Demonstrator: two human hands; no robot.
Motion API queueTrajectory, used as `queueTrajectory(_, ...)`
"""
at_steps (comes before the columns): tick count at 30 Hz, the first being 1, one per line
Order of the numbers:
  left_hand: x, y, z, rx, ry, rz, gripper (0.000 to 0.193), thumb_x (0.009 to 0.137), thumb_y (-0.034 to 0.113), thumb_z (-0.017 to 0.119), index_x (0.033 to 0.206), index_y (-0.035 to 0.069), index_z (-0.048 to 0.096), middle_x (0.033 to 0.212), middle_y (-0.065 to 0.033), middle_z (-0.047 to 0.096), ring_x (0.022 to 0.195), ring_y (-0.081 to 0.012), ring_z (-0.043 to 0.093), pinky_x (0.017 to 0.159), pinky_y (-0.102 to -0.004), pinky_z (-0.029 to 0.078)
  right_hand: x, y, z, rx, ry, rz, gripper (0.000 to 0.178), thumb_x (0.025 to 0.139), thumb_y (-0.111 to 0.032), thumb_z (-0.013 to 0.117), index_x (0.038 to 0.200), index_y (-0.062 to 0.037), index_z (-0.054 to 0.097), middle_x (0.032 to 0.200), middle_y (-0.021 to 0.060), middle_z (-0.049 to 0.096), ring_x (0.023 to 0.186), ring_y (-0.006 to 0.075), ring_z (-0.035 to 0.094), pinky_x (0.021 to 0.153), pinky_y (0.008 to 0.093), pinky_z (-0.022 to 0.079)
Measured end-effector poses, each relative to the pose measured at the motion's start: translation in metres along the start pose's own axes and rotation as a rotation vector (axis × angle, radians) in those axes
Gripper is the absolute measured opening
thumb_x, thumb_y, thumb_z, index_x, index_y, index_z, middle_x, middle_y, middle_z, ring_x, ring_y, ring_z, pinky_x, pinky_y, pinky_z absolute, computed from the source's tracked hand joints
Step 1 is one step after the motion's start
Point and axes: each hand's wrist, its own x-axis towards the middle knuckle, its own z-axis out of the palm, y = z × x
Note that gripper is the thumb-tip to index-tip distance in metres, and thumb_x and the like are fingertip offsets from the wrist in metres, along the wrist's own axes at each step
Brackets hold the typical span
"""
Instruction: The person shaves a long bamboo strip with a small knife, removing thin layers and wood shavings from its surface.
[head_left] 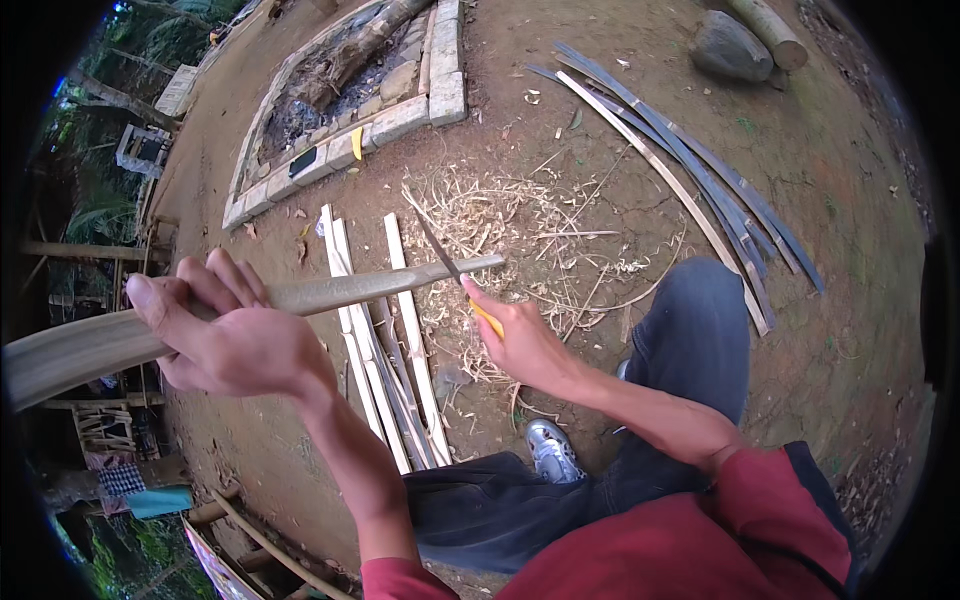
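My left hand is wrapped round a long, pale bamboo strip, which runs from the left rim toward the middle of the view and narrows to its tip. In my right hand, the fingers close on the yellow handle of a knife. Its dark, slim blade points up and to the left, crossing the strip close to the narrow tip. From this view I cannot tell how deep the edge bites, if at all. Curled shavings lie scattered on the ground beneath the blade.
Several pale strips lie on the dirt below the strip. Long dark-skinned strips spread at the right. A stone-edged fire pit bears a black flat object and a yellow piece. A boulder sits beside a log.
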Motion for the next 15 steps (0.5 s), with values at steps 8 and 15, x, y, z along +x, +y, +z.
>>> queueTrajectory(8,0.008,-0.006,0.003,0.037,0.059,0.035,0.034,0.096,0.018,0.05,0.066,0.013,0.034,0.056,0.0024,0.028,0.047,-0.0074,0.021,0.04,-0.0243,0.015,0.011,-0.037,-0.005,0.014,0.062,-0.126,0.063,0.087,0.003,0.059,0.146,-0.0069,0.038,0.059,0.0108,0.056,0.047,0.0154,0.052,0.046,0.0338,0.045)
queueTrajectory(15,0.002,-0.003,-0.008,0.051,0.043,0.013,0.032,0.097,0.016,0.047,0.068,0.012,0.034,0.055,0.0023,0.025,0.046,-0.0073,0.018,0.04,-0.0237,0.014,0.003,-0.034,-0.023,0.004,0.25,-0.226,0.058,0.09,0.005,0.054,0.145,-0.0066,0.04,0.057,0.0118,0.057,0.044,0.0138,0.05,0.046,0.033,0.046)
